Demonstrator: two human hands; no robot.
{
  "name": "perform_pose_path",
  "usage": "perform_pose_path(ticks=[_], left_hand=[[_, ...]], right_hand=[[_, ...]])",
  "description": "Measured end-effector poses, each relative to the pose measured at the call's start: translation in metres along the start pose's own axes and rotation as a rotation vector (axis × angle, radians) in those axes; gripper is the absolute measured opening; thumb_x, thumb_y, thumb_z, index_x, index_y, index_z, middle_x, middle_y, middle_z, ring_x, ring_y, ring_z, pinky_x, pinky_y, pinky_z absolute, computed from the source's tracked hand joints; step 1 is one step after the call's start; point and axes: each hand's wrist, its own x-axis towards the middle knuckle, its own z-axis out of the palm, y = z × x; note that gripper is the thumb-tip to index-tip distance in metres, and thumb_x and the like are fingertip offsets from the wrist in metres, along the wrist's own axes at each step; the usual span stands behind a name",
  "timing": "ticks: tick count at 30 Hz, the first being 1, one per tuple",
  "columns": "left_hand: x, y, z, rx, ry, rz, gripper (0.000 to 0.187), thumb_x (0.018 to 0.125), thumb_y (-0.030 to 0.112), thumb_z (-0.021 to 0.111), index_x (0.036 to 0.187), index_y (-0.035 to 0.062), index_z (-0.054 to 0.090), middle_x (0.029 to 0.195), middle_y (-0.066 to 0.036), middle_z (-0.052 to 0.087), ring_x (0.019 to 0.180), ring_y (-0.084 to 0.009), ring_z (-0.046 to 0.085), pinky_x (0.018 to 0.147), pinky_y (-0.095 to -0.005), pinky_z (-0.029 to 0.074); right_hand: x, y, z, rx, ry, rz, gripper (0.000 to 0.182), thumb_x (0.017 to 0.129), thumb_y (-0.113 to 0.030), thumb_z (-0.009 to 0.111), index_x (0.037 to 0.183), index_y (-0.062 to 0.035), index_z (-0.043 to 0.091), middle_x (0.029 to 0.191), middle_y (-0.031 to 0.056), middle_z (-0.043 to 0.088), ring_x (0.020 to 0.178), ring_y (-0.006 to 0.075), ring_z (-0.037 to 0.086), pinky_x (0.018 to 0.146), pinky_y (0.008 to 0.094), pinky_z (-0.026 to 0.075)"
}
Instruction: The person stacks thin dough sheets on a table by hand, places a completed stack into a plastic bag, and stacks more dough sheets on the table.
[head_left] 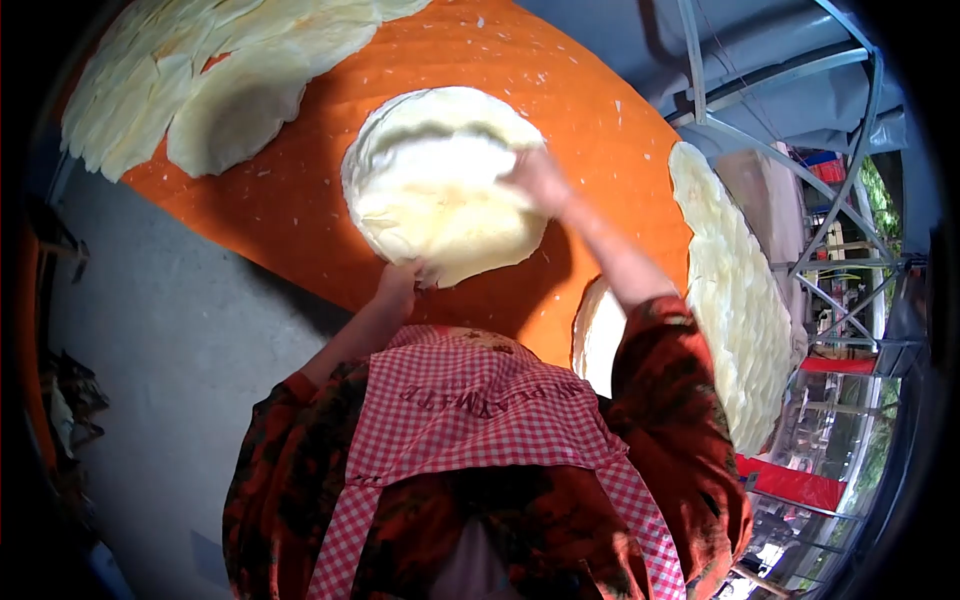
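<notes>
A round stack of thin, pale flatbread sheets (pixel 450 225) lies on the orange cloth in front of me. Its top sheet looks partly lifted, with a shadow along its far side. My left hand (pixel 403 283) is at the near left edge, its fingers closed on the rim of a sheet. At the right side of the stack, my right hand (pixel 537 183) is slightly blurred; its fingers appear closed on the edge of the top sheet. Some of the fingertips are hard to make out.
Many overlapping flatbreads (pixel 230 75) cover the far left of the orange cloth (pixel 600 150). More overlap along the right edge (pixel 735 300). Another pale stack (pixel 598 335) sits by my right forearm. Grey floor (pixel 150 320) lies left; a metal frame (pixel 790 75) stands right.
</notes>
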Motion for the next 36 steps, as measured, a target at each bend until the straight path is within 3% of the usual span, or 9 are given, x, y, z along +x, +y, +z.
perform_pose_path(ticks=[2, 7, 9, 15, 20, 25, 28, 34, 36], left_hand=[[0.008, -0.004, -0.002, 0.016, 0.056, -0.003, 0.032, 0.09, 0.012, 0.055, 0.117, -0.0035, 0.049, 0.101, -0.013, 0.06, 0.082, -0.0221, 0.06, 0.065, -0.0361, 0.051], [0.009, -0.002, -0.006, -0.03, 0.023, -0.05, 0.026, 0.091, 0.013, 0.054, 0.113, -0.0019, 0.052, 0.1, -0.011, 0.06, 0.082, -0.0228, 0.06, 0.061, -0.0348, 0.052], [-0.002, 0.005, 0.002, -0.062, 0.022, -0.042, 0.026, 0.092, 0.013, 0.053, 0.113, -0.0018, 0.052, 0.1, -0.011, 0.06, 0.081, -0.0228, 0.06, 0.06, -0.0346, 0.051], [-0.012, 0.018, 0.007, -0.048, -0.157, 0.008, 0.031, 0.09, 0.012, 0.051, 0.118, -0.0027, 0.049, 0.104, -0.012, 0.059, 0.083, -0.0243, 0.06, 0.061, -0.0359, 0.052], [-0.018, 0.019, 0.003, -0.034, -0.134, -0.045, 0.036, 0.087, 0.006, 0.049, 0.122, -0.0041, 0.045, 0.109, -0.014, 0.059, 0.091, -0.0242, 0.061, 0.071, -0.0375, 0.053], [-0.002, 0.015, 0.005, -0.157, -0.117, 0.025, 0.038, 0.086, 0.002, 0.048, 0.124, -0.0047, 0.044, 0.113, -0.015, 0.059, 0.096, -0.0245, 0.061, 0.08, -0.0374, 0.053], [-0.021, 0.026, 0.017, -0.234, -0.103, 0.004, 0.037, 0.088, 0.004, 0.047, 0.124, -0.0041, 0.044, 0.114, -0.014, 0.058, 0.097, -0.0246, 0.061, 0.081, -0.0361, 0.052], [-0.01, 0.043, 0.009, -0.128, -0.464, -0.052, 0.042, 0.092, 0.02, 0.041, 0.127, -0.0031, 0.042, 0.123, -0.014, 0.056, 0.108, -0.0265, 0.058, 0.084, -0.0344, 0.048], [-0.028, 0.063, 0.027, -0.216, -0.542, -0.028, 0.044, 0.091, 0.022, 0.044, 0.131, 0.0037, 0.04, 0.133, -0.013, 0.048, 0.124, -0.0285, 0.047, 0.093, -0.0386, 0.044]], right_hand=[[0.018, -0.063, -0.088, -0.038, 0.033, 0.114, 0.024, 0.076, -0.008, 0.069, 0.099, 0.0003, 0.069, 0.081, 0.0057, 0.07, 0.069, 0.0108, 0.063, 0.063, 0.0298, 0.053], [0.013, -0.109, -0.162, -0.431, 0.352, -0.368, 0.03, 0.072, -0.006, 0.07, 0.102, -0.0066, 0.068, 0.078, 0.013, 0.069, 0.066, 0.0161, 0.067, 0.063, 0.0294, 0.053], [-0.012, -0.106, -0.13, -0.61, 0.36, -0.438, 0.028, 0.069, -0.006, 0.069, 0.097, -0.0089, 0.069, 0.076, 0.0164, 0.065, 0.065, 0.0311, 0.064, 0.061, 0.0368, 0.053], [-0.074, 0.0, 0.065, -0.482, 0.191, -0.511, 0.026, 0.066, -0.009, 0.068, 0.092, -0.0092, 0.067, 0.075, 0.01, 0.065, 0.069, 0.0286, 0.064, 0.061, 0.0394, 0.051], [-0.096, -0.009, 0.065, -0.399, 0.199, -0.402, 0.021, 0.065, -0.006, 0.063, 0.086, -0.0054, 0.064, 0.079, 0.012, 0.064, 0.07, 0.0298, 0.063, 0.062, 0.0395, 0.052], [-0.114, -0.014, 0.073, -0.339, -0.074, -0.398, 0.06, 0.071, -0.037, 0.075, 0.117, -0.004, 0.052, 0.116, 0.0185, 0.058, 0.112, 0.0364, 0.054, 0.1, 0.0452, 0.04], [-0.116, -0.01, 0.082, -0.32, -0.005, -0.467, 0.072, 0.069, -0.035, 0.076, 0.127, -0.0052, 0.046, 0.128, 0.0184, 0.052, 0.121, 0.0369, 0.047, 0.106, 0.0466, 0.035], [-0.098, -0.001, 0.085, -0.414, 0.093, -0.438, 0.064, 0.071, -0.016, 0.067, 0.13, -0.0088, 0.044, 0.097, 0.0167, 0.064, 0.083, 0.0313, 0.065, 0.065, 0.0404, 0.053], [-0.079, -0.017, 0.067, -0.428, 0.191, -0.372, 0.041, 0.071, -0.014, 0.069, 0.111, -0.0117, 0.062, 0.07, 0.0139, 0.064, 0.059, 0.0315, 0.063, 0.055, 0.041, 0.051]])
